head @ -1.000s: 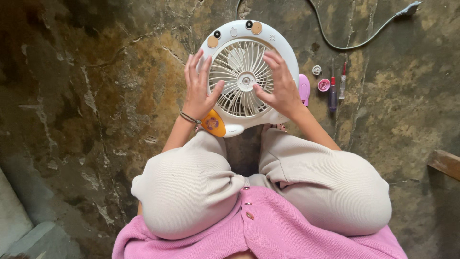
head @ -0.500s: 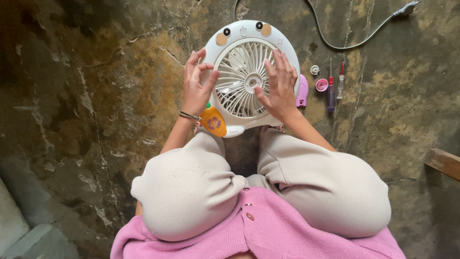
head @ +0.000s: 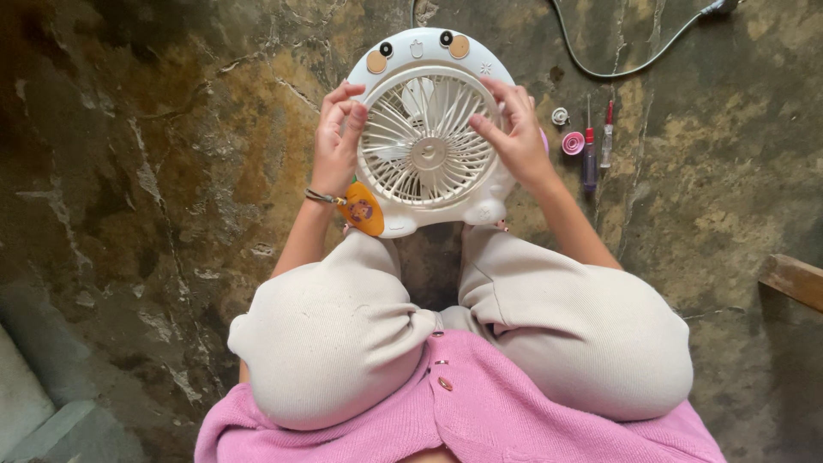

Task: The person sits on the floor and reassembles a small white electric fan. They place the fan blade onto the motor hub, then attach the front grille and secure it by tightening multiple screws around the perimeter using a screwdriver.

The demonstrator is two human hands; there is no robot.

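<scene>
No packages, signs or screens appear; the only label-like item is an orange oval sticker [head: 361,209] with a small cartoon picture in purple, set on the lower left edge of the white fan housing [head: 429,45], just below the wrist of the left hand [head: 336,141]; small printed symbols on the housing's top rim are too small to describe.

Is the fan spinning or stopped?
Stopped. The fan's blades show sharp and separate behind the grille, with no blur, and both hands grip the grille's rim.
</scene>
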